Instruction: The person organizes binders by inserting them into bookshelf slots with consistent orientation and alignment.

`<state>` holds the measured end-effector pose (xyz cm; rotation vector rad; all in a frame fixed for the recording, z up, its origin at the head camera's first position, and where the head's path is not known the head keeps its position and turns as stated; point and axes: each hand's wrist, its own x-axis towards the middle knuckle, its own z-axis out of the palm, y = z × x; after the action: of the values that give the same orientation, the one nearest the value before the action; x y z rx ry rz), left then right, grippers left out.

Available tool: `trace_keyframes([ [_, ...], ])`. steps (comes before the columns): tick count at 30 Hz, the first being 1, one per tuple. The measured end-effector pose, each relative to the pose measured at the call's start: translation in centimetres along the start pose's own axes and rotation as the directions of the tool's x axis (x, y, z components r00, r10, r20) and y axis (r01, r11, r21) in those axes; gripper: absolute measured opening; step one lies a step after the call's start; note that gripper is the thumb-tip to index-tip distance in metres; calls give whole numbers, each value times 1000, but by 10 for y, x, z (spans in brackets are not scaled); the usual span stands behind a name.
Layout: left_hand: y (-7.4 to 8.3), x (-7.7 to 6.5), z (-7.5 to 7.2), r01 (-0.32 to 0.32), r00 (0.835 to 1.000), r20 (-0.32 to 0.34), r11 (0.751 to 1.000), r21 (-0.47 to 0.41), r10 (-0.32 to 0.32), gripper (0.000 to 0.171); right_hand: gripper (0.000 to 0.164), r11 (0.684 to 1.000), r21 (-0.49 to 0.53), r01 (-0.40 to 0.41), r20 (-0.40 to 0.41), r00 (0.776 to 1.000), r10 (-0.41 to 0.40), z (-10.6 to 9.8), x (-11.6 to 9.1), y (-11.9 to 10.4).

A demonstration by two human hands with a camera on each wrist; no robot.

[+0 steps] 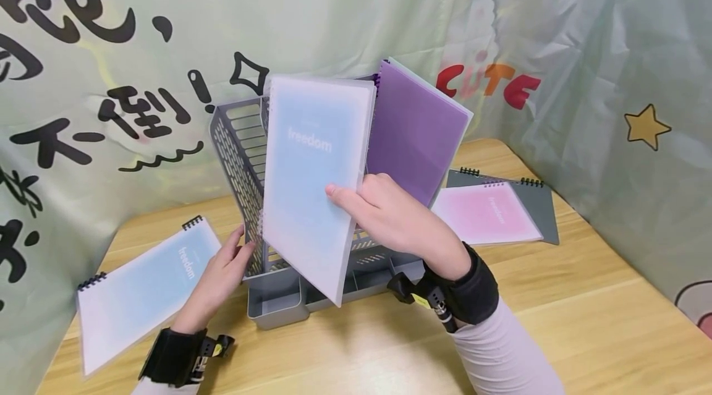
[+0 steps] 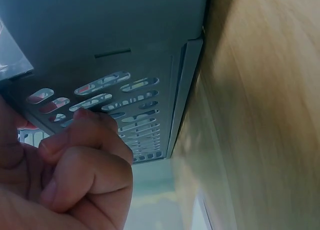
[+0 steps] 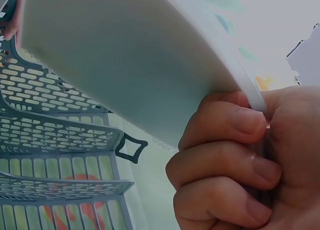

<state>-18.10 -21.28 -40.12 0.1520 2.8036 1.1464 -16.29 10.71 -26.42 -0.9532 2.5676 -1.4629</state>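
My right hand point(image 1: 397, 219) grips a pale blue spiral notebook point(image 1: 311, 154) marked "freedom" by its right edge, thumb on the cover. In the right wrist view its fingers point(image 3: 225, 160) curl behind the notebook's back. The notebook is upright and slightly tilted in front of a grey slatted file rack point(image 1: 228, 148); whether its spine side touches the rack I cannot tell. My left hand point(image 1: 217, 274) holds the front edge of the rack's left side wall. Bent fingers point(image 2: 95, 165) lie against that perforated wall in the left wrist view. A purple spiral notebook point(image 1: 414, 135) leans in the rack's right part.
Another blue notebook point(image 1: 147, 274) lies on the wooden table point(image 1: 556, 321) at the left. To the right, a pink notebook point(image 1: 484, 212) overlaps a dark grey one point(image 1: 545, 209). Small open compartments point(image 1: 278, 299) line the rack's front. Printed cloth point(image 1: 345, 12) hangs behind.
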Motion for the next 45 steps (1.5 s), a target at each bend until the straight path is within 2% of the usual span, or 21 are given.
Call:
trace_keyframes([
  [9,-4,2,5,-20,1000,-18,1000,-18,20,59,35,999,-45,-14,-44,999,12,-4,-1,2],
  [17,-2,2,6,-6,1000,-17,999,-45,5,58,37,990,-138,-29,-78,997,18,-7,-3,1],
  [24,-2,3,7,-9,1000,-20,998,-69,7,57,36,987,-146,-64,-103,994,49,-10,-6,2],
  [31,-3,3,7,8,1000,-13,998,-67,-9,57,37,983,-174,-57,-126,991,35,-13,-8,5],
  [39,-1,0,6,26,999,-17,997,-76,-27,57,41,971,-209,-115,-154,985,84,-17,-12,6],
  [45,1,0,6,26,1000,-9,997,-78,-27,57,43,968,-222,-113,-155,985,80,-19,-13,6],
])
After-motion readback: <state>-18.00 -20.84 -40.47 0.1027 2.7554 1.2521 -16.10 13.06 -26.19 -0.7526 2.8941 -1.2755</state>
